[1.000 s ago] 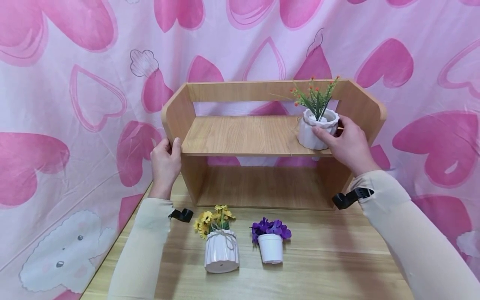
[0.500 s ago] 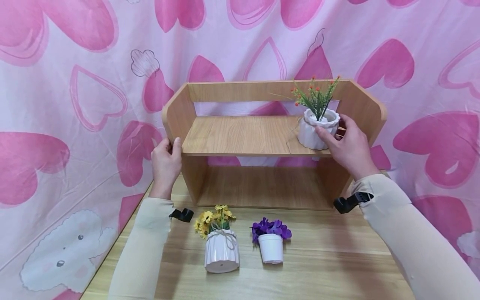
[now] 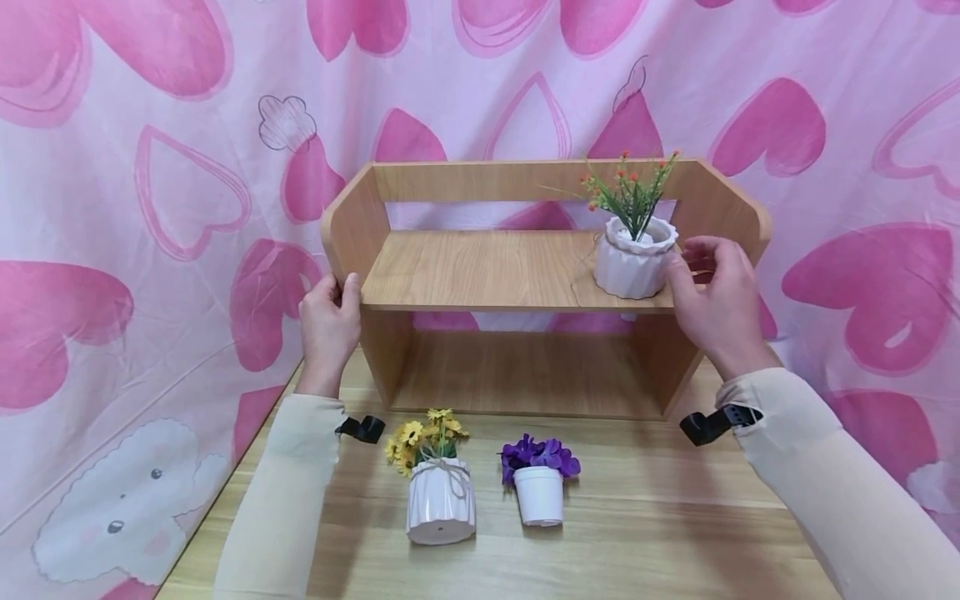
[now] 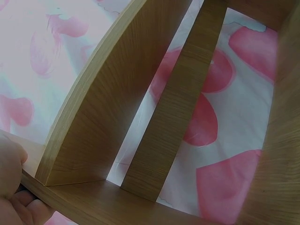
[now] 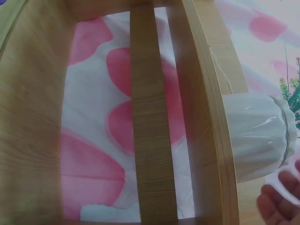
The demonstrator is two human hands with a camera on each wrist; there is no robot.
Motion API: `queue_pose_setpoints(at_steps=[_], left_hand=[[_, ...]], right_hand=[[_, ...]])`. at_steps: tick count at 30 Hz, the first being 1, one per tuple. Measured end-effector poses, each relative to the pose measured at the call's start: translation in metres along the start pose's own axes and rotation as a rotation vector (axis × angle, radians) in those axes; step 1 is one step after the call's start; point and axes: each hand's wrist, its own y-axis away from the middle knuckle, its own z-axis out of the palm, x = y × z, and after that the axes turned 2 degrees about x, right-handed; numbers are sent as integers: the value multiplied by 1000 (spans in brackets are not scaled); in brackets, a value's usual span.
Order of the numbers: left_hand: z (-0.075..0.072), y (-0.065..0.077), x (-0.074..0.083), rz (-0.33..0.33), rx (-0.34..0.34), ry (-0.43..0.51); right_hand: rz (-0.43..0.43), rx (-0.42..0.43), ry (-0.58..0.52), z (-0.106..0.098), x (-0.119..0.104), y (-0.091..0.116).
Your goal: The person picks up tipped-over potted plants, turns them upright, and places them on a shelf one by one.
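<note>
On the upper board of a wooden shelf (image 3: 480, 267) stands a white scalloped flowerpot (image 3: 633, 271) with green stems and small orange flowers, upright near the right end. My right hand (image 3: 722, 292) is just right of this pot, fingers loosely bent and holding nothing; the right wrist view shows a gap between the fingers (image 5: 276, 201) and the pot (image 5: 258, 136). With my left hand (image 3: 330, 321) I grip the left edge of the shelf, thumb in front; the left wrist view shows curled fingers (image 4: 33, 211) at the board's edge.
In front of the shelf, on the wooden table (image 3: 622, 517), lie a white ribbed pot of yellow flowers (image 3: 441, 500) and a smaller white pot of purple flowers (image 3: 540, 496). A pink heart-print curtain (image 3: 487, 83) hangs behind and at both sides.
My right hand has let go of the orange-flowered pot and moved slightly right and down. The pot stays in its place. My left hand keeps its grip on the shelf.
</note>
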Motion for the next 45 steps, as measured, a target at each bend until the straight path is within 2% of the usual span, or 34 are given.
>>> queue_pose_setpoints(at_steps=[3,7,19,24,29,32,38,45], left_hand=[[0,0,-1,5,1,-1],[0,1,0,14,9,-2],[0,1,-1,22,8,-5],[-1,1,-1,11,-7,-2],[-1,1,0,2,-6,-7],[0,1,1,6,-10,-8],[0,1,1,8,1,5],[0,1,0,15,11,-2]], right_hand=[[-30,26,-6,-2,2,9],[-73,9,-8,-5,3,21],[-167,-143,-3,-4,2,39],[-180,-217,-3,-1,2,45],[-206,-247,12,5,2,52],[-197,-278,20,8,3,56],[-126,-401,52,14,8,65],[-122,-447,63,22,15,77]])
